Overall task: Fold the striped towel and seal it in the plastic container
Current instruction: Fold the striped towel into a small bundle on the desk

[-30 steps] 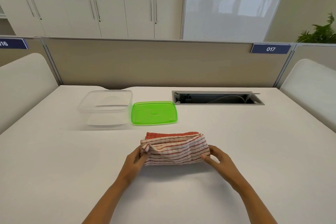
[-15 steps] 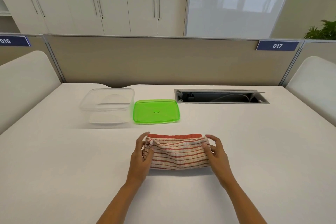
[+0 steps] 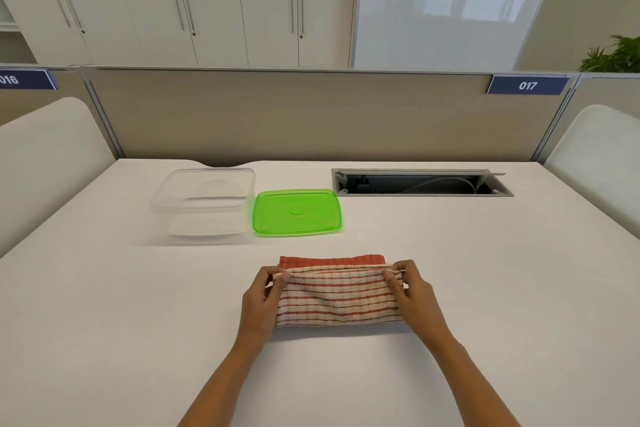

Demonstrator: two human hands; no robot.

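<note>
Striped towel [image 3: 337, 298] lies folded at lower centre on the table [image 3: 138, 322]. Left hand [image 3: 261, 302] & right hand [image 3: 414, 298] pinch its top-layer corners w/ fingertips. Risk: uneven pull skews fold, bundle too long for clear container [image 3: 204, 201] at centre left; green lid [image 3: 297, 212] beside it won't seal.

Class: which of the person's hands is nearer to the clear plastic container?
Left. The left hand lies below-right of the clear container; the right hand is farther right, beyond the towel.
</note>
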